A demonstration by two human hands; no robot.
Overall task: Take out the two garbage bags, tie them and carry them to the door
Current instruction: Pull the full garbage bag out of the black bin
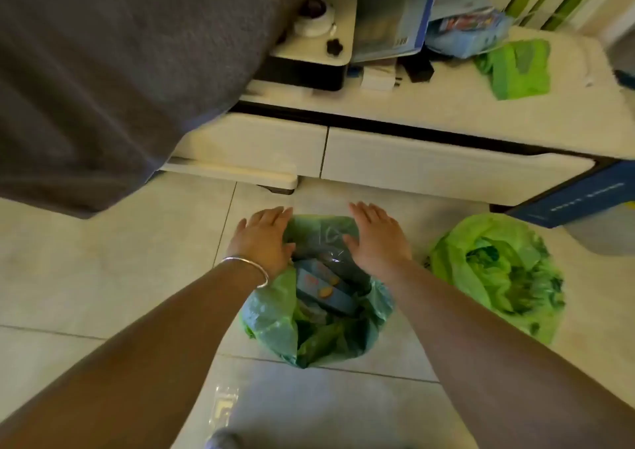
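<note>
1. Garbage bag of thin green plastic, open and filled, sits on the pale tiled floor right below you; whether a bin stands inside it, you cannot tell. A blue carton and dark wrappers lie near the top.
2. Your left hand and right hand are spread flat, fingers extended, over the far rim, one on each side of the mouth. Neither has closed on anything.
3. Expect soft, slippery film that stretches and may tear. The load looks light to moderate, but the carton's corners could poke through if you squeeze there.
4. Take hold at the loose rim on opposite sides, gather the slack upward, and lift straight so nothing spills.
5. Second bright green plastic bag stands to the right, near but apart from the first, also open and untied.
6. Low white cabinet runs just beyond the bags, cluttered on top; a grey fabric drape hangs at the left. A blue box sits behind the second bag.
7. A scrap of clear plastic wrapper lies on the floor near your feet; mind your step.
</note>
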